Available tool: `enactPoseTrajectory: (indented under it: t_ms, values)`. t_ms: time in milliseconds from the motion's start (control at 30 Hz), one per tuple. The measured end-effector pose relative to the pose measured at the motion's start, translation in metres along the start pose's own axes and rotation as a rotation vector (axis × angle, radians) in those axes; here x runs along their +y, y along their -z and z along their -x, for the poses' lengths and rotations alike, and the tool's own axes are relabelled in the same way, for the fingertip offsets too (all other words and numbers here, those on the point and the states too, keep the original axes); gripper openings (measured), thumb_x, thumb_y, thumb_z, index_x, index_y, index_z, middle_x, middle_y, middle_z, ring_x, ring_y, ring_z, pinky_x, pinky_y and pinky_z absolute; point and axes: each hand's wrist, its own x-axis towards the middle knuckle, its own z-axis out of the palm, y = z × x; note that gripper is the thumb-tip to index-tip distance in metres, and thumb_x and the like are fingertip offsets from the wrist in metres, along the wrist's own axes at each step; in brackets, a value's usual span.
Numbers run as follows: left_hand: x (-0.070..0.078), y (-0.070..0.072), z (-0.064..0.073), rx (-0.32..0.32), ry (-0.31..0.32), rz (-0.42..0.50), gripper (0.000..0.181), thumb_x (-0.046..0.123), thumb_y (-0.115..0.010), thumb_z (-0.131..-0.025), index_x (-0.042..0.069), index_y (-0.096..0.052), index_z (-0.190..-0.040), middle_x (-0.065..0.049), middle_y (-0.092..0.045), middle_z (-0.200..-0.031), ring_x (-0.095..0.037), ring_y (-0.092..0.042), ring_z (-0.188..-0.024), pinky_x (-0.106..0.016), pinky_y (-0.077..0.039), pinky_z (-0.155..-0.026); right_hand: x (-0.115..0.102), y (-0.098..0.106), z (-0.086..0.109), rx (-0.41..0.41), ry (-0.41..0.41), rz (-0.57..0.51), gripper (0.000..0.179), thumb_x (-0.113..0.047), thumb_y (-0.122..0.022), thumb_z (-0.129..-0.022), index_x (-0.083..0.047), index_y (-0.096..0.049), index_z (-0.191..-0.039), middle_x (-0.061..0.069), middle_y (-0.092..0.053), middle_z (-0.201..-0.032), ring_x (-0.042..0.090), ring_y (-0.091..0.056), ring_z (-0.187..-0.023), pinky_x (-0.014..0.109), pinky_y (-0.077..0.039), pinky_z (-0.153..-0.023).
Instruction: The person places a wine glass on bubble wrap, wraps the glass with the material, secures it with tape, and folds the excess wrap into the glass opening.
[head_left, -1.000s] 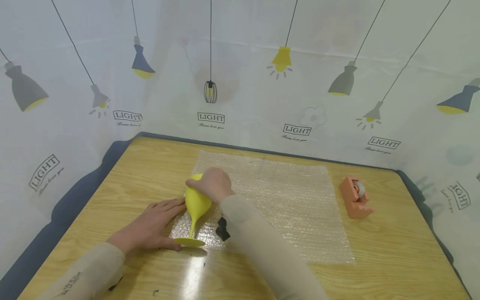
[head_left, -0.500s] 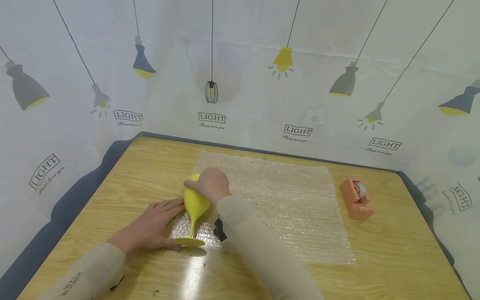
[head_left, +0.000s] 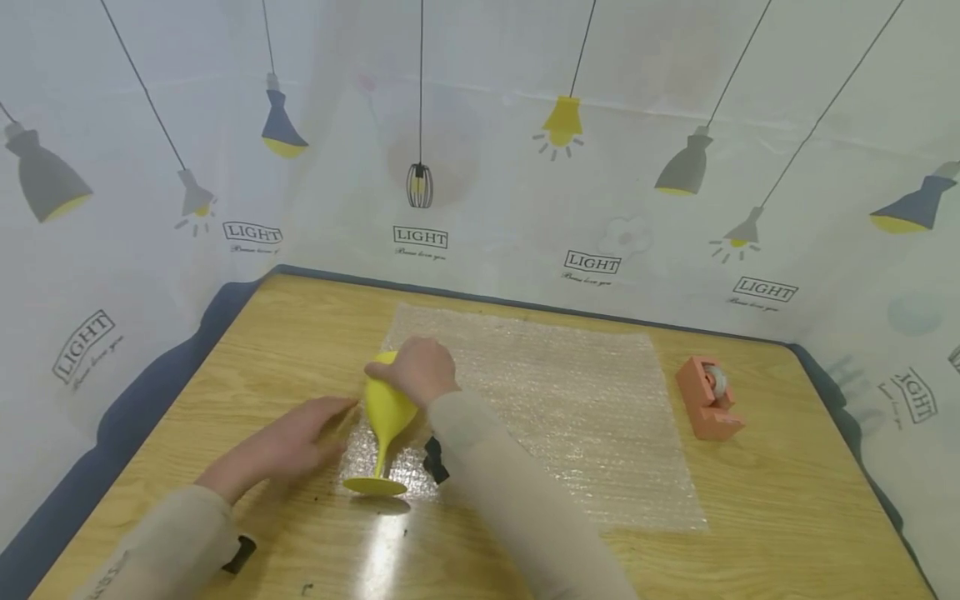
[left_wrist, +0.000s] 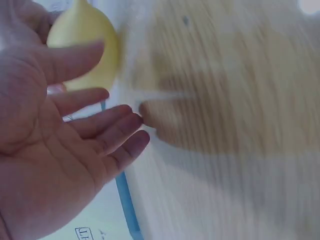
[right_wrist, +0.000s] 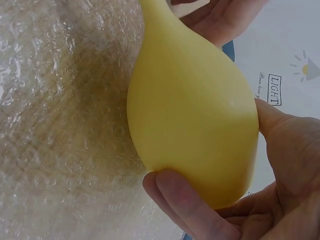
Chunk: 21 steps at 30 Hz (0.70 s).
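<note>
A yellow wine glass (head_left: 390,410) is over the left edge of a sheet of bubble wrap (head_left: 555,400), its round foot nearest the person and its bowl farther off. My right hand (head_left: 423,367) grips the bowl near the rim, thumb on one side and fingers on the other, as the right wrist view shows. To the left of the glass is my left hand (head_left: 300,437), slightly apart from it. Its fingers (left_wrist: 117,135) are extended and hold nothing in the left wrist view.
An orange tape dispenser (head_left: 708,400) with a clear roll stands on the wooden table (head_left: 795,483), right of the bubble wrap. A white sheet (head_left: 495,167) printed with lamps rises behind the table and on both sides.
My left hand has come away from the wine glass and moved a little left; earlier it lay flat, fingers by the bowl and thumb by the foot. My right hand keeps its grip.
</note>
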Motion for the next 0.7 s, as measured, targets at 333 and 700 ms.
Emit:
enactPoseTrajectory:
  t_ms: [333,700]
  values:
    - [0.020,-0.004,-0.018,0.072,0.319,0.396,0.052,0.019,-0.041,-0.110,-0.014,-0.037,-0.150,-0.033,-0.057,-0.136,-0.036,-0.064,-0.110,-0.049,-0.058,-0.095,0.001,0.000,-0.001,-0.010,-0.015,0.012,0.054,-0.062,-0.074,-0.087,-0.009,-0.067,-0.082,0.002,-0.062,-0.075,0.015,-0.054,-0.067,0.023,-0.045,-0.055]
    - [0.025,-0.002,-0.032,0.068,0.398,0.741,0.056,0.013,-0.043,-0.108,-0.020,-0.027,-0.151,-0.019,-0.060,-0.116,-0.020,-0.058,-0.095,-0.032,-0.058,-0.081,0.007,0.003,-0.002,-0.047,-0.025,0.044,0.057,-0.067,-0.072,-0.086,-0.010,-0.067,-0.084,0.001,-0.062,-0.075,0.014,-0.054,-0.065,0.023,-0.043,-0.055]
